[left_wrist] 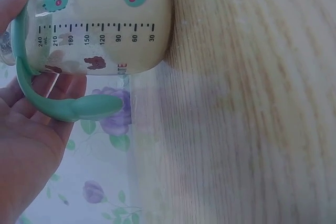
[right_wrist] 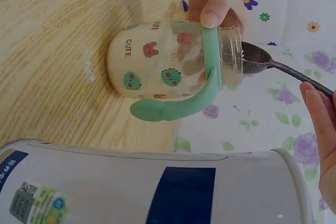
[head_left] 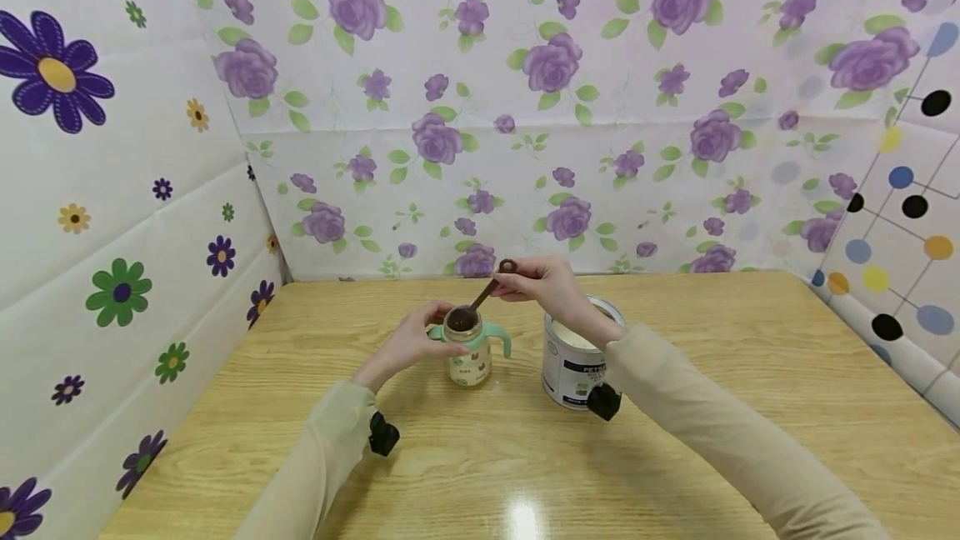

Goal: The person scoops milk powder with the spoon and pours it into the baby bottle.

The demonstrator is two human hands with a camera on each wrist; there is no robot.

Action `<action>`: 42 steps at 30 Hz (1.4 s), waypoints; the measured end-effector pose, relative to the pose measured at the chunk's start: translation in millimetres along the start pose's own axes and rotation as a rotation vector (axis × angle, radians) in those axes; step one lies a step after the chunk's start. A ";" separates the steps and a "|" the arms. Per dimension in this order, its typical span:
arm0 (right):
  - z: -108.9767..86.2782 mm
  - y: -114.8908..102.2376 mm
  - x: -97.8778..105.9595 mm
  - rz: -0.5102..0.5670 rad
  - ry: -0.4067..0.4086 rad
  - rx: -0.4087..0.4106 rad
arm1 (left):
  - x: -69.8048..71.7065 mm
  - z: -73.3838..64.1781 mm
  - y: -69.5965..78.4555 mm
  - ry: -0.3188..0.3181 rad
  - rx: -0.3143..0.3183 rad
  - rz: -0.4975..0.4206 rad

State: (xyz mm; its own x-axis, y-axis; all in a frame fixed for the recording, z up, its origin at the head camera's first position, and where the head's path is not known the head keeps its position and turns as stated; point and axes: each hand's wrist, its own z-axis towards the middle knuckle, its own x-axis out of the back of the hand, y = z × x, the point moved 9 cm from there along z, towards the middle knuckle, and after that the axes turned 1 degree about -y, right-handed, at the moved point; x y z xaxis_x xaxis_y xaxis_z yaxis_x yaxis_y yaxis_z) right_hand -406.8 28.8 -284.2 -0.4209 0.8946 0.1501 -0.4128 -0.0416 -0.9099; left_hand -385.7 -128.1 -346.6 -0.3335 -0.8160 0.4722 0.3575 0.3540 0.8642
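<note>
A clear baby bottle [head_left: 469, 367] with mint-green handles stands uncapped on the wooden table. My left hand [head_left: 412, 338] holds it round the neck, by the green handle ring [left_wrist: 22, 40]. Pale cream-coloured contents [left_wrist: 149, 51] show through its printed wall, beside a millilitre scale. Over the mouth, my right hand [head_left: 547, 283] pinches the handle end of a dark brown spoon [head_left: 486, 293]. The spoon slants down to the left, and its bowl [right_wrist: 255, 57] is tipped at the bottle's open rim [right_wrist: 235, 69]. White grains cling near that rim.
Right of the bottle stands a large open tin [head_left: 562, 369] of pale powder, partly under my right forearm. A little white powder [right_wrist: 89, 72] lies on the wooden table [head_left: 465, 473]. Flower-printed sheets [head_left: 420, 207] hang behind and to the left.
</note>
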 end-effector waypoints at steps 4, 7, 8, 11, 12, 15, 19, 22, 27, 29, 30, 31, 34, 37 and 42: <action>-1.0 2.0 4.9 0.052 0.036 -0.013 | -0.6 -0.2 1.1 -0.001 0.014 0.021; -1.8 3.5 9.0 0.081 0.062 -0.026 | -0.6 0.1 1.1 -0.006 0.009 0.026; -2.1 4.2 10.6 0.087 0.072 -0.031 | -0.6 0.2 1.0 -0.009 0.009 0.025; -2.3 6.0 15.7 0.118 0.106 -0.048 | 0.2 0.6 0.8 -0.015 0.005 0.028; -2.3 6.8 17.6 0.129 0.118 -0.054 | 0.6 0.8 0.8 -0.016 0.004 0.030; -2.6 7.1 22.9 0.170 0.154 -0.073 | 2.6 1.4 3.7 -0.012 -0.010 0.032; -4.6 5.1 32.1 0.241 0.211 -0.089 | 6.4 3.4 11.6 0.003 -0.042 -0.013; -7.4 2.4 41.2 0.295 0.256 -0.093 | 10.1 6.3 19.5 0.028 -0.082 -0.048; -13.6 -6.4 57.6 0.364 0.300 -0.083 | 15.5 14.6 23.2 0.079 -0.145 -0.052; -16.7 -9.8 65.3 0.382 0.310 -0.077 | 15.5 18.1 22.3 0.089 -0.156 -0.050; -18.5 -10.9 69.4 0.394 0.312 -0.075 | 15.2 19.8 22.0 0.093 -0.158 -0.050; -20.2 -11.8 73.7 0.408 0.318 -0.073 | 14.8 20.6 23.6 0.097 -0.162 -0.045; -26.3 -14.2 88.6 0.443 0.338 -0.054 | 10.8 21.6 30.2 0.089 -0.167 -0.043; -34.2 -16.0 103.7 0.469 0.359 -0.041 | 4.9 20.3 43.7 0.071 -0.184 -0.057; -46.7 -19.3 122.1 0.463 0.371 -0.027 | -9.1 13.9 78.7 0.025 -0.200 -0.087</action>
State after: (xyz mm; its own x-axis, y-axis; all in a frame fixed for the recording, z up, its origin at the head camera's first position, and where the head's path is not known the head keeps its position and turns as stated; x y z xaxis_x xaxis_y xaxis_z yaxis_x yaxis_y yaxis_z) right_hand -412.5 159.6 -266.5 -0.2401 0.8818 -0.4059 -0.2306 -0.4580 -0.8585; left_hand -366.7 -86.4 -280.5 -0.3502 -0.8512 0.3909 0.4954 0.1859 0.8485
